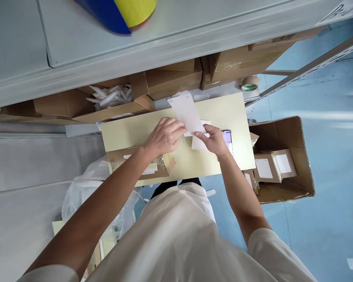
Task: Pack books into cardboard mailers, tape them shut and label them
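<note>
Over the table, a white label strip [186, 109] with small print in its corners is held up at a tilt. My right hand [212, 140] grips its lower right end between thumb and fingers. At the strip's lower left edge, the fingertips of my left hand [166, 135] are pinched together on it. More white paper [198, 143] lies beneath, partly covered by my right hand. A phone [227, 140] with a lit screen rests just right of that hand. Below my left forearm is a cardboard box [126, 166] with tape and white labels on it.
The pale yellow table [238, 113] stands under a grey shelf [164, 35]. Behind it are open cartons, one with white plastic pieces [113, 96], and a tape roll [250, 83]. At right, a large carton [304, 164] contains labelled boxes. A plastic bag [88, 188] hangs at left.
</note>
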`<act>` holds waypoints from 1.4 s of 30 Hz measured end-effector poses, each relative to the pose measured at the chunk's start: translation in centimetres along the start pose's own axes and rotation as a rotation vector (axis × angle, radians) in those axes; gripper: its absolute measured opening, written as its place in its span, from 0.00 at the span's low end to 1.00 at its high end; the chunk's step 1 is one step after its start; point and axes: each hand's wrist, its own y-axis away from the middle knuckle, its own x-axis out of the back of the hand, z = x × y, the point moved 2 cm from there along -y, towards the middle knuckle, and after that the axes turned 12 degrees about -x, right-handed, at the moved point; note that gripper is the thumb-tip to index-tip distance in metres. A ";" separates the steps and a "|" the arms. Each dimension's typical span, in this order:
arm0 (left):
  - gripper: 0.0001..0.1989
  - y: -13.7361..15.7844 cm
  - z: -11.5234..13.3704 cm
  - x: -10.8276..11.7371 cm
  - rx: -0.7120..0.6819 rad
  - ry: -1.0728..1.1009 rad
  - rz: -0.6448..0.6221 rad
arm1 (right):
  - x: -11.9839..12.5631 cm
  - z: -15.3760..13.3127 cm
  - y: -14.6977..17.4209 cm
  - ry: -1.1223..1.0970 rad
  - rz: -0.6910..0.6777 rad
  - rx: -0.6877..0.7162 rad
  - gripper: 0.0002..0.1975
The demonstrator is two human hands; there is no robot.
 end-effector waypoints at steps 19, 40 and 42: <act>0.14 -3.5 -2.4 -0.4 0.188 0.177 -0.145 | -0.3 0.7 -0.8 0.283 -0.009 0.143 0.14; 0.18 2.1 -0.7 1.6 0.758 0.930 0.763 | -2.2 -4.2 2.5 0.034 -0.050 0.164 0.41; 0.21 3.6 1.5 1.9 0.737 1.118 0.798 | -4.0 -5.9 3.7 -0.129 0.001 0.105 0.36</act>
